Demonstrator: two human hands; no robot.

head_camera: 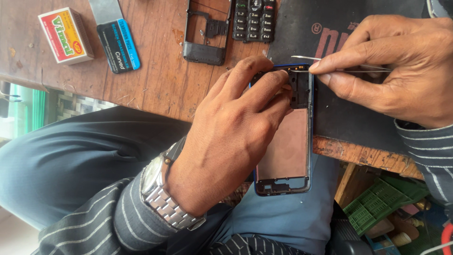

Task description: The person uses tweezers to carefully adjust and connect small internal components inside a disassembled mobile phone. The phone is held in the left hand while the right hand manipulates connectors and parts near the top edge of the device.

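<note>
Blue-rimmed opened phone (288, 151) lies at the table (155, 80) edge, long axis twelve to six. Left hand (231, 137) grips its top; right hand (391, 71), at two o'clock, pinches tweezers (306, 58) there.

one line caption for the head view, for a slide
Left hand steadies an opened phone while right hand works tweezers at its top.

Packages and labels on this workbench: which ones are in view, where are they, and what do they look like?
Small box: top left on the wooden table, rectangular, red, yellow and white.
Labelled metal tool: just right of the box, flat, black label edged blue.
Black mat: top right, red printed logo.
</note>
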